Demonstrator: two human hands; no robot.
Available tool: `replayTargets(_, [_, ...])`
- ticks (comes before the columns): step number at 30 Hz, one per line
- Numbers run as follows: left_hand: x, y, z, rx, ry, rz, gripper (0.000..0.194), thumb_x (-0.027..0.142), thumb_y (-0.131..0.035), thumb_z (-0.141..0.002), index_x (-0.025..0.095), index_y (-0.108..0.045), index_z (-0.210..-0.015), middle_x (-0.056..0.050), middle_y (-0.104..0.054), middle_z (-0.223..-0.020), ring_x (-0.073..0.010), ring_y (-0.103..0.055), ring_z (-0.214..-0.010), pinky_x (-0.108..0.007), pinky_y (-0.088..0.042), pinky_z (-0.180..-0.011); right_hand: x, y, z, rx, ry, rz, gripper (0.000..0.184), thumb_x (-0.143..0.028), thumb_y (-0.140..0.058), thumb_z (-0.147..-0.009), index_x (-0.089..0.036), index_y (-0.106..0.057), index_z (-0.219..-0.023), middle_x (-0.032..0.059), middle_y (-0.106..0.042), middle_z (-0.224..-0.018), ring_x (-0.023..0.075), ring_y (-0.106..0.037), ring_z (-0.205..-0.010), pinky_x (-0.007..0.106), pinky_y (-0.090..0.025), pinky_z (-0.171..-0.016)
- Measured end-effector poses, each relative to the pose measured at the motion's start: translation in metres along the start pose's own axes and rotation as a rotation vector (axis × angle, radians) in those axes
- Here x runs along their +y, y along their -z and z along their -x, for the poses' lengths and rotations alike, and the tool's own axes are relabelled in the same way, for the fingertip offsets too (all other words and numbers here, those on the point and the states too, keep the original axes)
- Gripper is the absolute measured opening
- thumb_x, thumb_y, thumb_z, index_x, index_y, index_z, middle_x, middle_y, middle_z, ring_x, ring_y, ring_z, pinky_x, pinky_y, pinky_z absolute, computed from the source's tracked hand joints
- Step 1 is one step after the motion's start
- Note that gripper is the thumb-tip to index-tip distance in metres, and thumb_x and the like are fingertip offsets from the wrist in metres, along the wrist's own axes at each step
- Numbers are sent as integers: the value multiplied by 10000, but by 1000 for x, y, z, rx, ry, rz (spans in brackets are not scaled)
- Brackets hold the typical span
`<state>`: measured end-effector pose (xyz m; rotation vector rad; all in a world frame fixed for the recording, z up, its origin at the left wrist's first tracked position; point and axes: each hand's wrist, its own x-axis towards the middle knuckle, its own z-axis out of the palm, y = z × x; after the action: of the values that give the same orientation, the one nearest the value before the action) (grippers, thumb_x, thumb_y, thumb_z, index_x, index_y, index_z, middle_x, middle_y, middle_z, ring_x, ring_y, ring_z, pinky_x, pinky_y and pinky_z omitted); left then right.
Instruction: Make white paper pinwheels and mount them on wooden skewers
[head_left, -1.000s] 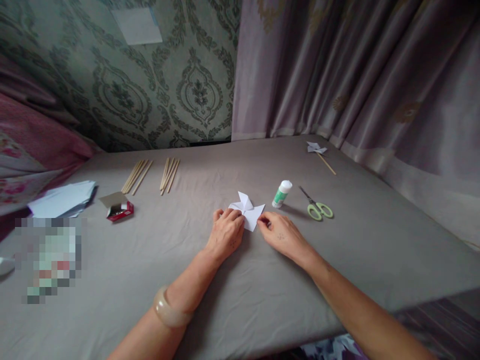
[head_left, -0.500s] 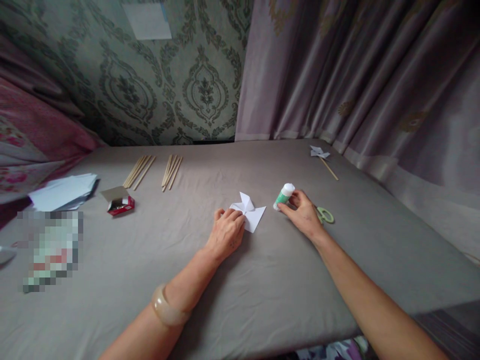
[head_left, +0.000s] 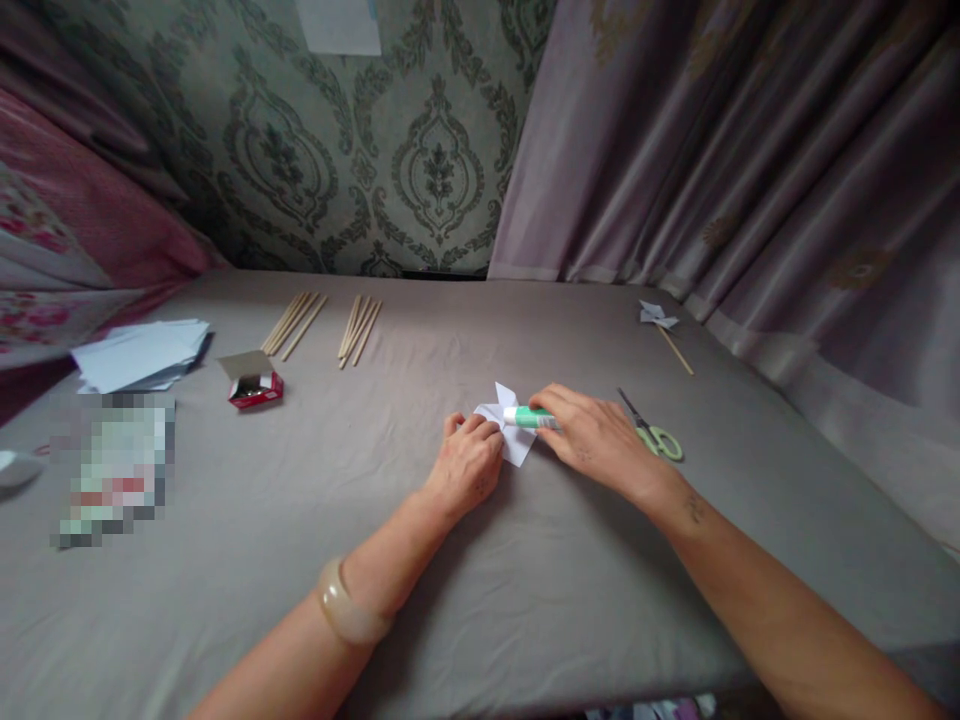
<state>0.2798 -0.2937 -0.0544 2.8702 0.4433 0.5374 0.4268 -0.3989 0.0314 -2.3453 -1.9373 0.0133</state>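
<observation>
A white paper pinwheel (head_left: 516, 443) lies on the grey cloth in front of me. My left hand (head_left: 466, 460) rests over its left side, fingers curled and pressed on the folded paper. My right hand (head_left: 596, 435) grips a green and white glue stick (head_left: 529, 417) held almost level, its white end pointing left at the pinwheel's middle. Whether that end touches the paper I cannot tell. Just beyond the right wrist lie scissors (head_left: 660, 442) with light green handles.
Two bundles of wooden sticks (head_left: 289, 325) lie at the back left. Nearer are an open red box (head_left: 256, 389), a stack of white paper (head_left: 142, 355) and a blurred packet (head_left: 120, 465). A finished pinwheel on a stick (head_left: 660, 315) lies at the far right.
My right hand has brought the glue stick left and tipped it from nearly upright to level over the pinwheel. The left hand stays on the paper. The view has shifted slightly.
</observation>
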Motion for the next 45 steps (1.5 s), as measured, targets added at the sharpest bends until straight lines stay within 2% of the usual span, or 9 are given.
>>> replayTargets(9, [0,-3,1,8,-2,-15,211,141,-433,-876,183,-618,-783,-75,-652,-853,-223,-530,-907,-417,-316,-861,-18,9,-19,-129,83,200,187,-129,-466,-893,-200,-624,-963,61,-639,-1023,196,-585,-926,272,-365,-686])
replayTargets(18, [0,-3,1,8,6,0,215,139,-435,-879,178,-622,-781,-69,-649,-863,-221,-526,-919,-422,-312,-877,-28,14,-37,-208,145,263,254,-93,-420,-883,-163,-643,-982,103,-623,-1067,209,-612,-918,287,-411,-711])
replayTargets(26, [-1,-3,1,23,-5,18,218,150,-434,-888,171,-629,-792,-68,-660,-870,-215,-535,-907,-413,-315,-864,-37,24,-69,-342,185,258,278,-73,-480,-818,-127,-681,-1002,151,-656,-1082,249,-629,-992,305,-451,-793])
replayTargets(31, [-1,-3,0,28,-11,9,230,147,-427,-889,165,-629,-780,-66,-664,-880,-213,-543,-892,-403,-324,-842,-39,31,-82,-425,191,275,317,-95,-535,-765,-100,-688,-1042,174,-680,-1084,264,-647,-1000,300,-474,-777])
replayTargets(40, [-3,-4,1,44,-25,-3,217,142,-439,-881,169,-626,-776,-69,-665,-872,-218,-552,-891,-407,-332,-842,-35,29,-87,-418,107,256,322,-255,-588,-786,-90,-712,-1032,211,-708,-986,298,-670,-963,315,-497,-749])
replayTargets(45, [-4,-3,-1,31,-32,-13,207,133,-448,-875,170,-625,-775,-65,-669,-880,-224,-565,-923,-416,-331,-855,-33,27,-85,-392,49,261,367,-300,-588,-807,-84,-700,-1081,226,-699,-1017,300,-667,-979,316,-499,-755])
